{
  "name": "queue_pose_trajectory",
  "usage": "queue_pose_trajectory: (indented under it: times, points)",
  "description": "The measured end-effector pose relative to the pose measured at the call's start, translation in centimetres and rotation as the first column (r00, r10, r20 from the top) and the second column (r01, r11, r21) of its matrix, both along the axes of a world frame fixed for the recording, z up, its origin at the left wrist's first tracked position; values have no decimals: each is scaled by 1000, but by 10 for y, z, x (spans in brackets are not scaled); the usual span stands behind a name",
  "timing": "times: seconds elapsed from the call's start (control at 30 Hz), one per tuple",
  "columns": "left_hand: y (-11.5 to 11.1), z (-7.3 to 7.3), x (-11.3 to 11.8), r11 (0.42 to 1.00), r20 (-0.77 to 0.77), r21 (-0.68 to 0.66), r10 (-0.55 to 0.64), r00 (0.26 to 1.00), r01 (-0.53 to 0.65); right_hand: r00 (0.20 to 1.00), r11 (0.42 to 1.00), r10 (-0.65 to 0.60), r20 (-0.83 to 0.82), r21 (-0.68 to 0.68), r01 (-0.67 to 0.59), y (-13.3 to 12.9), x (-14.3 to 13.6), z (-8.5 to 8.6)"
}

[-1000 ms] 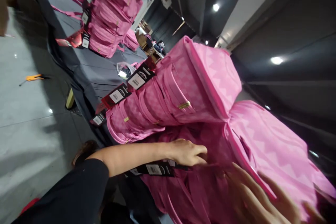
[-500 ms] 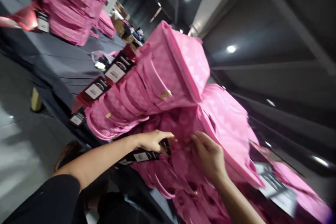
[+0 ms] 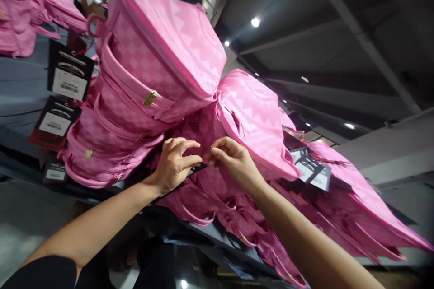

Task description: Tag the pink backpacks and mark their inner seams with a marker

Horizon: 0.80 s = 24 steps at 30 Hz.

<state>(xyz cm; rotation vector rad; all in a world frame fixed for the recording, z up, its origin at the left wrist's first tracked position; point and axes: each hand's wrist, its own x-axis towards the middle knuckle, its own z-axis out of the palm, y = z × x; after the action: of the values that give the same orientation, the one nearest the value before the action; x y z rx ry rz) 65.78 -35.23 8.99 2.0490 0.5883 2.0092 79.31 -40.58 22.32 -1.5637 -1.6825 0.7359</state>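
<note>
A heap of pink backpacks [image 3: 152, 63] lies on a grey-covered table [image 3: 20, 90], seen from low down. My left hand [image 3: 174, 162] and my right hand [image 3: 230, 160] meet under the stack, fingertips pinching at the pink fabric of a lower backpack [image 3: 251, 117]. A black hang tag [image 3: 195, 169] shows just beneath my left fingers. What the fingertips pinch is too small to tell. Black tags with white barcode labels [image 3: 69, 74] hang from the stacked bags at left.
More pink backpacks [image 3: 20, 13] are piled at the far left on the table. Further flat pink bags [image 3: 356, 207] with tags [image 3: 310, 167] spread to the right. Ceiling beams and lights [image 3: 256, 21] fill the upper right. The grey floor shows below.
The view has swung upward and right. My right hand has come in from the lower right to meet my left hand under the stack; my left hand has shifted up off the black tags.
</note>
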Motion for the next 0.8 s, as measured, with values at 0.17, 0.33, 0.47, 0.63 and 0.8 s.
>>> queue_pose_trajectory:
  times: [0.17,0.33,0.47,0.63,0.8]
  points:
    - [-1,4,7,978,21,32,207,978,-208,994,999,33,103,20,-36,-4,2,6]
    - [13,-3,14,939,36,6,344,938,-344,857,977,51,514,150,-149,-12,-3,3]
    - [19,-4,18,988,62,-18,155,986,-154,768,955,19,641,216,-204,-12,-5,0]
    - [24,7,23,997,101,-29,72,992,-69,747,939,-53,663,288,-188,-10,-4,-2]
    - [21,15,29,980,269,-93,-145,952,175,777,928,-92,622,336,-159,-11,-2,0]
